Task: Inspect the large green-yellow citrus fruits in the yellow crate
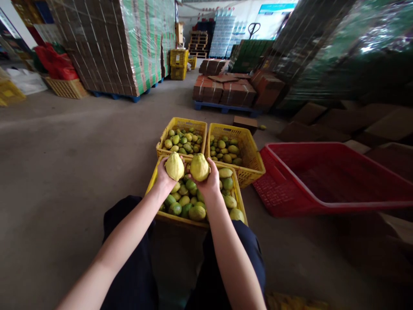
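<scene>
My left hand (167,175) is closed round a plump, ridged yellow fruit (174,166), pear-shaped with a narrower top. Beside it, my right hand (209,178) grips a second yellow fruit (199,167) of the same kind. A small gap separates the two fruits, which are held up above the nearest yellow crate (240,202). Green and yellow fruits (197,212) fill much of that crate. Behind it stand a left yellow crate (158,147) and a right yellow crate (253,161), each with more such fruits inside. Some fingertips are hidden behind the fruits.
A large red basket (274,189) lies to the right, near scattered cardboard (309,113). Flattened boxes (238,92) sit on a blue pallet (222,108) ahead. Tall wrapped stacks (97,47) rise at the left. My knees (127,219) flank the near crate.
</scene>
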Demonstrator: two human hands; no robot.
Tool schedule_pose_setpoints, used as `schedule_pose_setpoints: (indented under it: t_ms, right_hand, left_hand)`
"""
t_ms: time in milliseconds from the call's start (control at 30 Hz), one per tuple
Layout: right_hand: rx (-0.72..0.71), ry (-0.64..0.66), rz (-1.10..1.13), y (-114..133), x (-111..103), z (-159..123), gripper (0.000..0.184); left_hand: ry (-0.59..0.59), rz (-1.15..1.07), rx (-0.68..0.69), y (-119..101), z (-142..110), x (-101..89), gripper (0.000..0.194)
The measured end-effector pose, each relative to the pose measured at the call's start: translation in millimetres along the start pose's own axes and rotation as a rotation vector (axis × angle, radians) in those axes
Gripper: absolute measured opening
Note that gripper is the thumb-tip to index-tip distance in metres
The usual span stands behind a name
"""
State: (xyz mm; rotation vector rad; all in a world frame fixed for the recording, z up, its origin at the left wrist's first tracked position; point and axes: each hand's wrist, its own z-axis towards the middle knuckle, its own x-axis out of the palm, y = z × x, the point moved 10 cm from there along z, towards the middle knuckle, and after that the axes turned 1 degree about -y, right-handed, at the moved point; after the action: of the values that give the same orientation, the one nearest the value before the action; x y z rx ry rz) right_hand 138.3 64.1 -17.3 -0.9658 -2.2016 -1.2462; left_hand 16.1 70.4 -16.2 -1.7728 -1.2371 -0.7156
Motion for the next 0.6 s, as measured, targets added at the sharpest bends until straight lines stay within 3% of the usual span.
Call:
schedule_pose_setpoints:
  t_ms: [200,400,600]
  right_hand:
    - [-0.036,0.048,0.040,3.0,-0.5,3.6,0.020]
    - [-0.074,0.059,0.172,3.7,0.3,5.3,0.026]
    - [-0.241,0.216,0.128,18.5,13.0,-1.8,0.024]
  left_hand:
    - [-0.084,-0.017,-0.007,3.4,4.5,-15.5,0.036]
    - [0.114,0.019,-0.005,7.2,-8.7,13.6,0.026]
    - [0.198,0.103,0.112,0.8,-16.4,26.6,0.031]
